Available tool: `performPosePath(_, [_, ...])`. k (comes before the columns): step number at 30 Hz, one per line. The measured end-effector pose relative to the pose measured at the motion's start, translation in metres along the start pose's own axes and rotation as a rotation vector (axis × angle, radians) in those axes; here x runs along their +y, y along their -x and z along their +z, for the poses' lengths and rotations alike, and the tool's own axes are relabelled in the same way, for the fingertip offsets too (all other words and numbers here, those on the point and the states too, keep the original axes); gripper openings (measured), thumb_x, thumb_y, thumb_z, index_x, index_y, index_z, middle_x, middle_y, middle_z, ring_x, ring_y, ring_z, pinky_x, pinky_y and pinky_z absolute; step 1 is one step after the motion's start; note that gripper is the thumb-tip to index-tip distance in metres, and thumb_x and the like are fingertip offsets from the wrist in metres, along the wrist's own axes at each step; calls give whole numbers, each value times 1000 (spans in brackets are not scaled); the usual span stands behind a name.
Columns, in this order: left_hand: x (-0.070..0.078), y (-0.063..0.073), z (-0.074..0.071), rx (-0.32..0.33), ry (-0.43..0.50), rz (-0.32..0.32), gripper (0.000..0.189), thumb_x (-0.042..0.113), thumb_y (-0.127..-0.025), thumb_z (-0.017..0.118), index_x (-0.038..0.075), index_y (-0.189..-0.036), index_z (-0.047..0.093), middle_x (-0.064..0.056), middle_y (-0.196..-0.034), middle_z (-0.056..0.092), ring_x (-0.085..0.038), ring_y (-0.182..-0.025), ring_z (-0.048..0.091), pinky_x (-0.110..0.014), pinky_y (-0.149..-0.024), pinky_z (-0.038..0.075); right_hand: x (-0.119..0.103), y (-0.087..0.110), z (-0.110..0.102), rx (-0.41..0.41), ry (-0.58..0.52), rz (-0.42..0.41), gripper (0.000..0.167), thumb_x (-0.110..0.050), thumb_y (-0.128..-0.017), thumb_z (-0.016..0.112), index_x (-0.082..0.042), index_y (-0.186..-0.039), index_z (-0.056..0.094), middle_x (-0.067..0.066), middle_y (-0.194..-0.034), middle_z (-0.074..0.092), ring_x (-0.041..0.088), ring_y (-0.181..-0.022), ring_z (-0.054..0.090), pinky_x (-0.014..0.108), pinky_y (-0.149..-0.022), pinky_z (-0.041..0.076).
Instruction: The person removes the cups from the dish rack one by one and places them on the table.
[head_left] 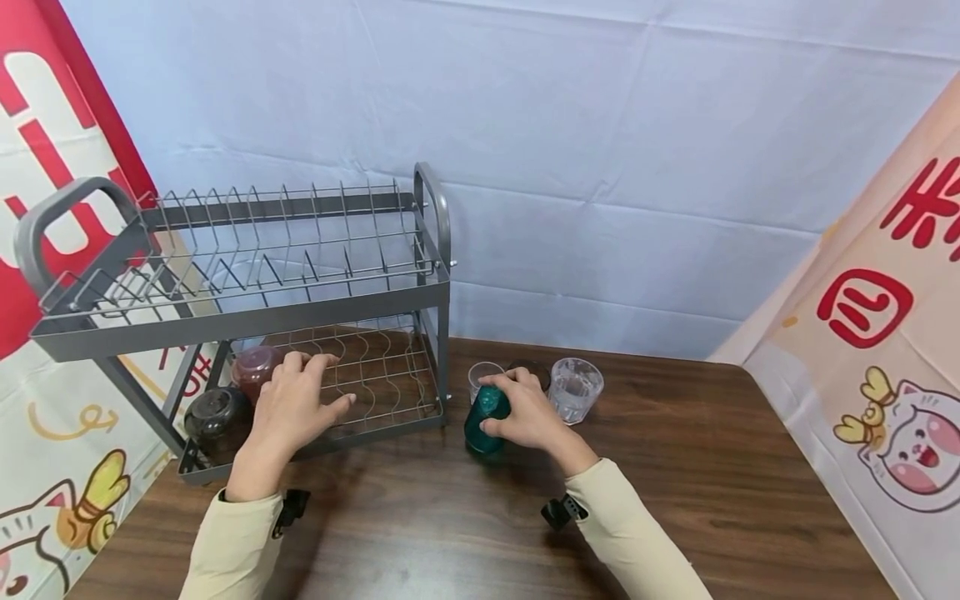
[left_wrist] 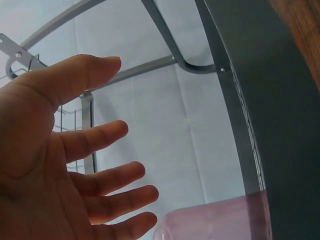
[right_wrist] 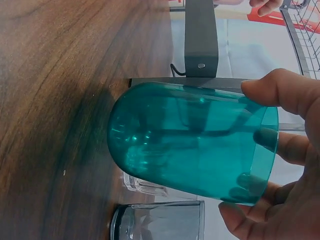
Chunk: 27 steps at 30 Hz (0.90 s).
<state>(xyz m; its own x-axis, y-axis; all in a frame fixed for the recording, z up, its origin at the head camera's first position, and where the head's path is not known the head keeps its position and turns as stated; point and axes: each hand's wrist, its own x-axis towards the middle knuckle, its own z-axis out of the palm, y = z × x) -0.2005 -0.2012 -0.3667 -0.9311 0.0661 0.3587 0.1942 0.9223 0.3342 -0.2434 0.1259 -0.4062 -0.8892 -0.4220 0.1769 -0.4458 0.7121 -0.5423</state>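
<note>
My right hand [head_left: 528,408] grips a translucent teal cup [right_wrist: 185,140] near its rim, thumb on one side and fingers on the other. The cup's rounded base points down at the table, close to the wood. My left hand [head_left: 292,404] has its fingers spread and holds nothing, in front of the dish rack's lower shelf [head_left: 375,375]. Beside it on that shelf stand a reddish-pink cup [head_left: 253,367], partly behind the hand, and a dark cup [head_left: 217,417]. Around my right hand stand a clear glass [head_left: 576,390], a smaller clear glass [head_left: 482,372] and a dark glass [head_left: 536,372], partly hidden.
The grey two-tier dish rack [head_left: 247,321] stands at the left, its upper tier [head_left: 300,242] lined with wire plate slots. Brown wooden table [head_left: 675,467] extends to the right. A pale cloth [head_left: 600,167] hangs behind, with printed banners [head_left: 892,350] at both sides.
</note>
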Motion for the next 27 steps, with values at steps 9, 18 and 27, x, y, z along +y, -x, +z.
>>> performPosePath(9, [-7, 0, -5, -6, -28, -19, 59, 35, -75, 72, 3, -121, 55, -26, -111, 47, -46, -96, 47, -58, -72, 37, 0, -4, 3, -15, 11, 4, 59, -23, -75, 77, -17, -130, 56, 15, -122, 43, 32, -107, 40, 44, -74, 43])
performPosePath(18, [-11, 3, -11, -7, -51, -37, 59, 35, -76, 72, 2, -121, 54, -28, -111, 48, -48, -97, 45, -58, -70, 36, -1, -10, 7, -21, 24, -3, 58, -24, -76, 76, -17, -130, 55, 15, -121, 42, 32, -106, 39, 42, -72, 44])
performPosePath(27, [-14, 5, -15, 19, -69, -40, 57, 34, -76, 72, 1, -119, 55, -28, -109, 48, -49, -95, 45, -60, -70, 34, -1, -13, 10, -23, 49, -4, 58, -24, -76, 75, -18, -130, 55, 16, -121, 41, 32, -106, 38, 42, -72, 45])
